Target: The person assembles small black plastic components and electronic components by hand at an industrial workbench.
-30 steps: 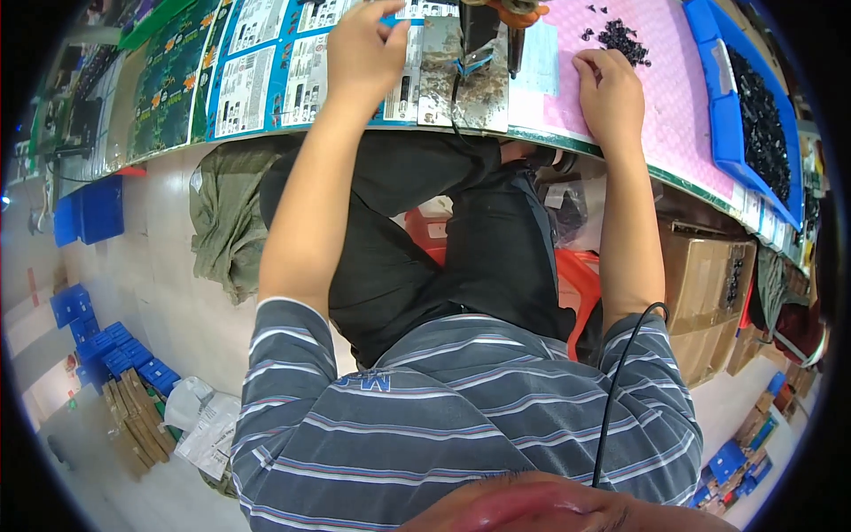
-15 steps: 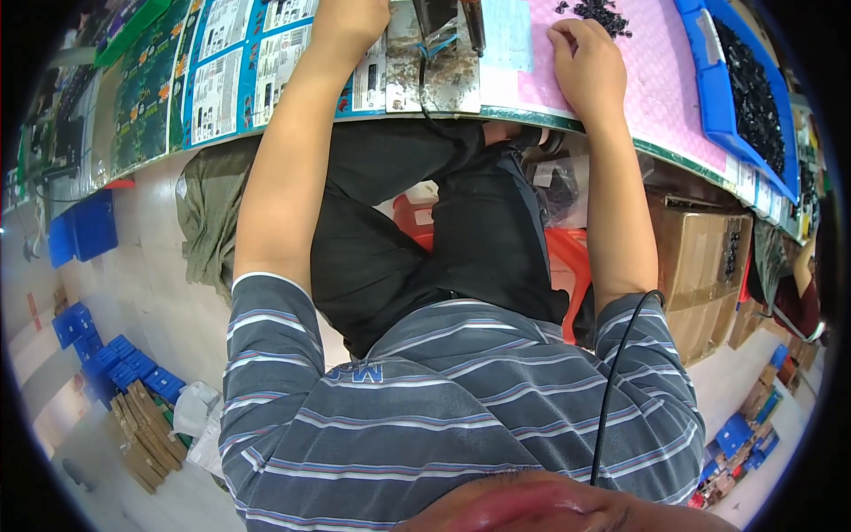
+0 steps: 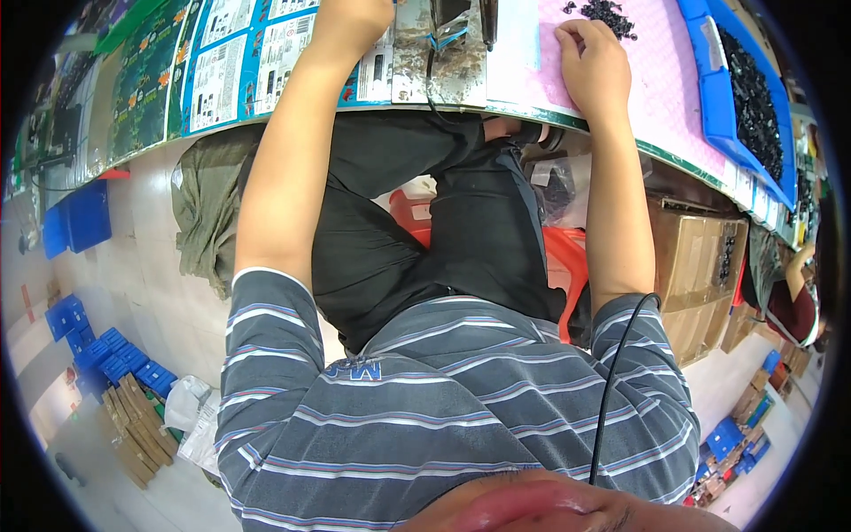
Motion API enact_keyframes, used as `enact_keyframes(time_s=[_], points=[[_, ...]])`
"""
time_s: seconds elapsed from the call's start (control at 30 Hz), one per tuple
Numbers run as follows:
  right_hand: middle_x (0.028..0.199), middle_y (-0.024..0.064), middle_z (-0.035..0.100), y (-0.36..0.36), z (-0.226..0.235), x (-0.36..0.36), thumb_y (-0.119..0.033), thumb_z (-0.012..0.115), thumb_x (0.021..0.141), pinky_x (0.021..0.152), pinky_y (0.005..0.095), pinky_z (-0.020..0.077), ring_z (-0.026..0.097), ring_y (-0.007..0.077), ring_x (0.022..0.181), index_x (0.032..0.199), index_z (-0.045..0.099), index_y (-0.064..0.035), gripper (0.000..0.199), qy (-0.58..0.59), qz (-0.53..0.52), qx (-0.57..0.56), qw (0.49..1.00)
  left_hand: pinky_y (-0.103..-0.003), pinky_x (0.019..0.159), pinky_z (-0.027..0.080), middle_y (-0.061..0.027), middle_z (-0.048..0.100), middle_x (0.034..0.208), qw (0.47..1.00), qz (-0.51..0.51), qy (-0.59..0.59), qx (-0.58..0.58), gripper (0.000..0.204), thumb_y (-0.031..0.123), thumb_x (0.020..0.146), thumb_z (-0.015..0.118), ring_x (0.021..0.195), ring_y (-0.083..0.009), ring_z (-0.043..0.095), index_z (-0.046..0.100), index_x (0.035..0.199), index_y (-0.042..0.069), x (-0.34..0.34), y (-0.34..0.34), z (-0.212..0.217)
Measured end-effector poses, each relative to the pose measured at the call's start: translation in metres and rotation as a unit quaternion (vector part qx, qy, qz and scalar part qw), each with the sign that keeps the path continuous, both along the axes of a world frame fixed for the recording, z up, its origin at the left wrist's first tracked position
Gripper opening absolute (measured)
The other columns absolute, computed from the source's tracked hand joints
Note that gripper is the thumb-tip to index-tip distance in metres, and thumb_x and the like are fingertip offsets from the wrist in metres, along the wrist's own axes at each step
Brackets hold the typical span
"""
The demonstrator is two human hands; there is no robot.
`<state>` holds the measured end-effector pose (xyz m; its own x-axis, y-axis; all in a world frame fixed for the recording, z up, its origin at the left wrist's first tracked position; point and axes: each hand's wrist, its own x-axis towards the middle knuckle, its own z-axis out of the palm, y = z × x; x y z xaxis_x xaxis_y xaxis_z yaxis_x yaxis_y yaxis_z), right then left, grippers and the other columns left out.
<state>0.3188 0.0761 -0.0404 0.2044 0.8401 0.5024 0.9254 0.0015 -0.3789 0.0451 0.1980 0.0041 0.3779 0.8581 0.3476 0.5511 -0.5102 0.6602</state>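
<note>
My left hand (image 3: 356, 27) is at the top edge of the view, beside a metal fixture with a stained plate (image 3: 436, 75). Its fingers are cut off or hidden, so I cannot see what they hold. My right hand (image 3: 597, 69) rests on the pink mat (image 3: 663, 97), fingers bent and thumb brought to the fingertips. Anything pinched there is too small to make out. Just beyond it lies a loose pile of small black parts (image 3: 608, 16). A blue cable tie (image 3: 448, 39) is wrapped on the fixture, and a black cable runs down its front.
A blue bin (image 3: 720, 115) full of black parts (image 3: 753, 97) stands at the right. Printed sheets (image 3: 217, 84) cover the table's left. Below on the right is a cardboard box (image 3: 696, 266); blue crates (image 3: 106, 350) stand on the floor at left. Another person's arm (image 3: 798, 275) shows far right.
The whole view has shifted slightly, with the table sitting a little higher and the fixture slightly further right. Both hands keep nearly the same pose and place.
</note>
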Motion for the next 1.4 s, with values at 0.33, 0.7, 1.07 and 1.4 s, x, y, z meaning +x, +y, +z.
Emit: enact_keyframes(time_s=[0.33,0.7,1.07,1.4], points=[[0.093,0.0111,0.071,-0.003,0.006,0.004,-0.014,0.072,0.092,0.073,0.0340,0.0533,0.068,0.0258,0.077,0.101,0.075,-0.0060,0.013,0.063,0.079,0.040,0.994,-0.028,0.083,0.056,-0.0122,0.074,0.100,0.925,0.016,-0.302,-0.228,0.021,0.007,0.097,0.072,0.088,-0.0161,0.071,0.066,0.114,-0.005,-0.042,-0.098,-0.034],[0.093,0.0022,0.070,-0.068,0.018,-0.068,-0.002,0.070,0.097,0.071,0.0221,0.0537,0.065,0.0079,0.078,0.104,0.070,-0.0003,0.007,0.438,0.223,-0.008,0.871,-0.024,0.080,0.054,-0.0063,0.073,0.101,0.896,-0.076,-0.326,-0.292,0.023,0.008,0.096,0.073,0.087,-0.0111,0.066,0.071,0.116,-0.004,-0.027,-0.126,-0.036],[0.094,0.0044,0.061,-0.073,0.033,-0.087,0.001,0.069,0.096,0.073,0.0236,0.0516,0.061,0.0099,0.081,0.097,0.064,0.0026,0.005,0.399,0.252,-0.026,0.881,-0.024,0.081,0.055,-0.0060,0.072,0.102,0.906,-0.099,-0.303,-0.279,0.021,0.007,0.097,0.073,0.088,-0.0108,0.067,0.072,0.116,-0.002,-0.002,-0.144,-0.040],[0.101,0.0029,0.061,-0.070,0.007,-0.076,-0.001,0.069,0.097,0.075,0.0223,0.0521,0.061,0.0090,0.084,0.099,0.064,0.0032,0.007,0.408,0.251,-0.041,0.877,-0.025,0.067,0.053,-0.0113,0.068,0.103,0.941,-0.068,-0.228,-0.239,0.017,0.004,0.094,0.071,0.080,-0.0123,0.068,0.069,0.105,-0.009,0.004,-0.150,-0.009]])
